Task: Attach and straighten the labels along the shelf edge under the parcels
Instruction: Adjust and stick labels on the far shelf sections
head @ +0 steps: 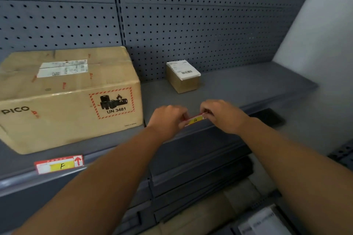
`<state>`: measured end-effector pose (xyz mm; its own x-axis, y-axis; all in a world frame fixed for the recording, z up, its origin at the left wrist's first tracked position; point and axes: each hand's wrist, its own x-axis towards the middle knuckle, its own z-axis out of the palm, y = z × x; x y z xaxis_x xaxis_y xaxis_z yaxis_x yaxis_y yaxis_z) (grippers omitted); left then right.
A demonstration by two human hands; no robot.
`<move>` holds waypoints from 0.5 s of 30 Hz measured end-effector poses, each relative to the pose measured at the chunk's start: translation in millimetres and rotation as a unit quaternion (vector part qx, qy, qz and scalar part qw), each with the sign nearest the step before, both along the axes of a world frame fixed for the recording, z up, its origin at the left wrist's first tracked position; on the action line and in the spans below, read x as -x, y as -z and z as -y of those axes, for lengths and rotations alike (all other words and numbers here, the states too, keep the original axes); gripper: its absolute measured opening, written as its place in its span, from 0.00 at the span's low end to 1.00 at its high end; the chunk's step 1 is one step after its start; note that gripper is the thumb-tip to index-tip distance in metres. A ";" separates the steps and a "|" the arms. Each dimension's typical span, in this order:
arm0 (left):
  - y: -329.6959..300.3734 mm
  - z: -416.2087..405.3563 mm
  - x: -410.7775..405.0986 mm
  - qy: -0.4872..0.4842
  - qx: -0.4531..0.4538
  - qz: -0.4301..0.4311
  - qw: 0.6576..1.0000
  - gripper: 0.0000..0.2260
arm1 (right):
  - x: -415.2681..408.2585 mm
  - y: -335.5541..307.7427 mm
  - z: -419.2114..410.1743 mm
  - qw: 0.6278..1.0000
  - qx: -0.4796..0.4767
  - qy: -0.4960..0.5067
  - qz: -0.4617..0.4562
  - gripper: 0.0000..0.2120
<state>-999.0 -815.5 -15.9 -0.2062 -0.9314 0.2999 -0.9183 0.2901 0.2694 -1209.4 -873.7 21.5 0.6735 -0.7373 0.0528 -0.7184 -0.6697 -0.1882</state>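
Grey pegboard back panel (191,25) behind a grey shelf (238,89). Big cardboard parcel (70,97) sits left on the shelf, PICO print and UN 3481 battery mark on its front. Small cardboard parcel (183,77) with a white shipping sticker stands further back, centre, well apart from the big one. Left hand (169,118) and right hand (222,113) both at the shelf front edge, fingers curled, each pinching one end of the red/yellow G label (195,119), which sits slightly tilted on the edge below the small parcel. F label (59,164) on the edge under the big parcel, also tilted.
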 end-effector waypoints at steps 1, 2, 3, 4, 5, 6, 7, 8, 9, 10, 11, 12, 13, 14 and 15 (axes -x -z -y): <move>0.6 2.1 3.4 -0.005 0.001 0.003 1.000 0.06 | 2.4 2.1 2.4 1.000 0.002 -0.002 0.001 0.07; 0.6 4.4 6.5 -0.009 0.000 0.005 1.000 0.06 | 5.1 4.1 4.6 1.000 0.003 -0.001 0.002 0.06; 0.3 6.9 9.0 -0.009 -0.004 0.006 1.000 0.06 | 7.6 5.8 7.1 1.000 0.002 0.000 0.004 0.05; 0.2 9.2 11.1 -0.007 -0.008 0.008 1.000 0.06 | 9.9 7.4 9.0 1.000 0.002 0.001 0.004 0.04; 0.4 10.8 12.7 -0.005 -0.011 0.011 1.000 0.06 | 11.9 9.1 10.4 1.000 0.000 0.000 0.002 0.04; 0.6 12.4 13.7 -0.005 -0.014 0.013 1.000 0.06 | 13.4 10.4 11.7 1.000 0.001 -0.004 0.000 0.04; 1.0 13.7 14.7 -0.005 -0.019 0.014 1.000 0.06 | 14.8 11.5 12.9 1.000 0.002 -0.009 0.000 0.04; 1.6 15.1 15.6 -0.003 -0.022 0.014 1.000 0.06 | 16.2 12.6 14.2 1.000 0.003 -0.014 -0.001 0.05; 2.1 16.6 16.4 -0.002 -0.023 0.016 1.000 0.05 | 17.0 13.5 15.5 1.000 0.004 -0.018 -0.002 0.05; 2.2 18.0 17.1 0.000 -0.024 0.018 1.000 0.05 | 18.3 14.3 16.6 1.000 0.006 -0.020 -0.004 0.04; 1.8 19.4 17.6 0.002 -0.026 0.019 0.999 0.05 | 19.3 14.9 17.4 1.000 0.009 -0.023 -0.005 0.04; 1.1 20.6 18.1 0.005 -0.027 0.020 0.999 0.05 | 20.6 15.4 18.3 1.000 0.013 -0.025 -0.004 0.04; 0.5 21.6 18.8 0.008 -0.026 0.023 0.999 0.05 | 21.8 15.5 19.1 0.999 0.019 -0.028 -0.001 0.03; 0.0 22.2 19.7 0.011 -0.019 0.028 0.999 0.05 | 23.0 15.8 19.7 0.999 0.026 -0.032 0.002 0.03; 0.4 22.1 21.2 0.014 -0.010 0.030 0.999 0.06 | 24.4 16.3 20.3 0.999 0.035 -0.035 0.005 0.03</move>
<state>-1020.3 -837.6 -16.4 -0.2489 -0.9307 0.2680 -0.9248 0.3105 0.2196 -1233.8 -894.1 5.2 0.7228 -0.6825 0.1087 -0.6674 -0.7302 -0.1463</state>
